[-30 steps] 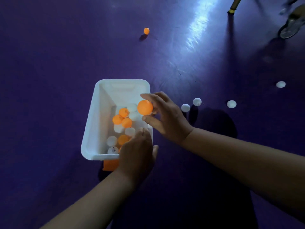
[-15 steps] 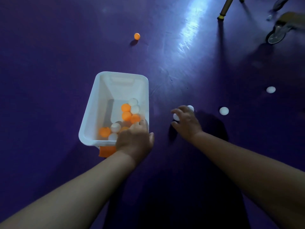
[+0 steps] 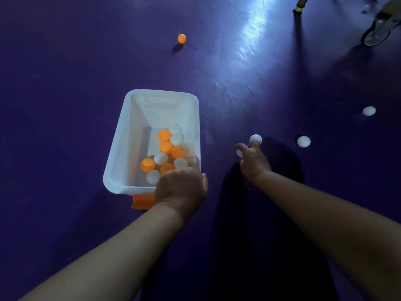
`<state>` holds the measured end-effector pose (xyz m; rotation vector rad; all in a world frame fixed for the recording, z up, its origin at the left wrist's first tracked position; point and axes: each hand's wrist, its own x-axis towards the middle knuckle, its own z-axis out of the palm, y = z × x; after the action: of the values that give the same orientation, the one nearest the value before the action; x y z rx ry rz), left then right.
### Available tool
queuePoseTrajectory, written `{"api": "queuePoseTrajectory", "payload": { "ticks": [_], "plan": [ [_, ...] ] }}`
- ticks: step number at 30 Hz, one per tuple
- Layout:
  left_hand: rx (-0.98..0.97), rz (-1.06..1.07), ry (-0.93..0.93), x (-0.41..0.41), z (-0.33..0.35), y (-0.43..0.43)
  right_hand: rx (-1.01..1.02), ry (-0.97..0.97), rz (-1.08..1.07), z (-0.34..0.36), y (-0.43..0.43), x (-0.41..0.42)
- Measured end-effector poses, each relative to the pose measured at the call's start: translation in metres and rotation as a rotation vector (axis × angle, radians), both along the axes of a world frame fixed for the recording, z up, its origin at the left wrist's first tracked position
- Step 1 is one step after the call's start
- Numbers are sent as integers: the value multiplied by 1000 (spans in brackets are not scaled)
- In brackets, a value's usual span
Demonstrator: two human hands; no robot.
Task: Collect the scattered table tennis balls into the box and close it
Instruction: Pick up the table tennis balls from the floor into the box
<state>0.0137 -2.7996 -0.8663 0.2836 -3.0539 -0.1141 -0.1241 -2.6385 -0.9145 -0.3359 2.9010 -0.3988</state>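
my right hand [image 3: 252, 164] curls round one white ball [image 3: 239, 153], seemingly touching a second ball [image 3: 256, 139] at the fingertips, left hand [image 3: 180, 187] gripping the box [image 3: 130, 135] corner just to the left; best scoop both in gently before lifting, lest they roll off.
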Motion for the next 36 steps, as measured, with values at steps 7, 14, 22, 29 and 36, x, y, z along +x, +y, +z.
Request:
{"api": "queuePoseTrajectory", "payload": {
  "ticks": [7, 14, 22, 29, 36],
  "plan": [
    [150, 9, 73, 0, -4, -2, -638, 532, 303, 52, -55, 20],
    [142, -22, 109, 3, -4, -3, -613, 547, 490, 63, -78, 14],
    [20, 19, -20, -3, -3, 3, -92, 325, 27, 13, 4, -36],
    [20, 4, 1, -2, -6, 2, 138, -100, -21, -8, 30, -37],
    [18, 10, -5, -2, -6, 4, -145, 170, 32, -11, 28, -29]
  ]
}}
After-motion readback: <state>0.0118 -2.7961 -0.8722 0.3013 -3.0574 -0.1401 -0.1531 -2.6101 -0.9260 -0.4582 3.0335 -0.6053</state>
